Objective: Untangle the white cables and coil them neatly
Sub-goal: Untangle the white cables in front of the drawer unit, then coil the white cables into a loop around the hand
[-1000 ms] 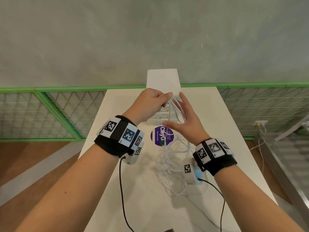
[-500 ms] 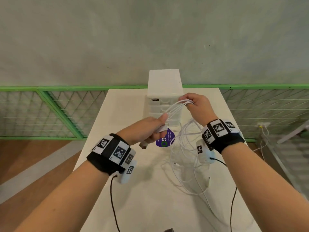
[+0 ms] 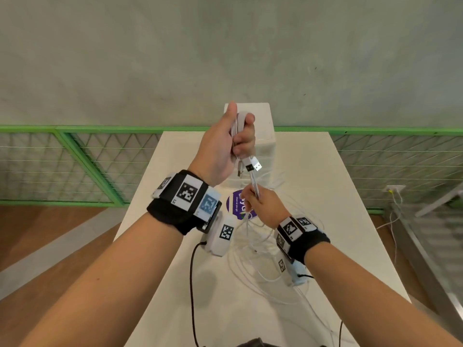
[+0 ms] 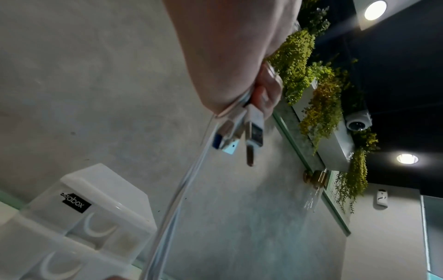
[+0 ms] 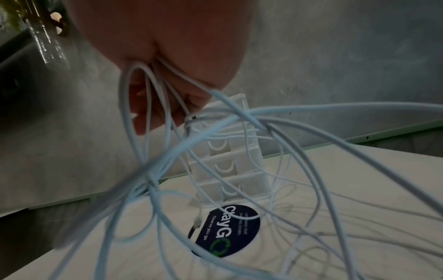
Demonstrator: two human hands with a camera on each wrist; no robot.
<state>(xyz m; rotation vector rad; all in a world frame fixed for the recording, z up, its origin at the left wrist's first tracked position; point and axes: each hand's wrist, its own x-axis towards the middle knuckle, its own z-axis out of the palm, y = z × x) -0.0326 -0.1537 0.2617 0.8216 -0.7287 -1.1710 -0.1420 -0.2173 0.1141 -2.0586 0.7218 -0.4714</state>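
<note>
White cables: my thin white cables (image 3: 253,249) run as a taut bundle between my two hands, and the rest hangs in loose tangled loops down to the worktop, near the right side.
Left hand: my left hand (image 3: 225,144) is raised over the far middle of the worktop, fingers curled tight round the upper end of the bundle.
Plugs: silver USB plugs (image 3: 254,167) stick out below my left fist; in the left wrist view (image 4: 254,130) several hang side by side.
Right hand: my right hand (image 3: 265,206) is lower and nearer, fingers closed round the same strands; in the right wrist view the loops (image 5: 239,151) spill out from under my palm (image 5: 172,56).
Worktop: the pale cream rectangular worktop (image 3: 350,221) carries the slack cable.
Drawer box: a white translucent plastic drawer box (image 3: 265,136) stands at the far edge, behind my left hand.
Sticker: a round dark purple sticker with white lettering (image 3: 236,205) lies on the worktop just in front of the box, under the hanging loops.
Wrist gear: black wristbands with black-and-white square markers (image 3: 186,194) sit on both wrists.
</note>
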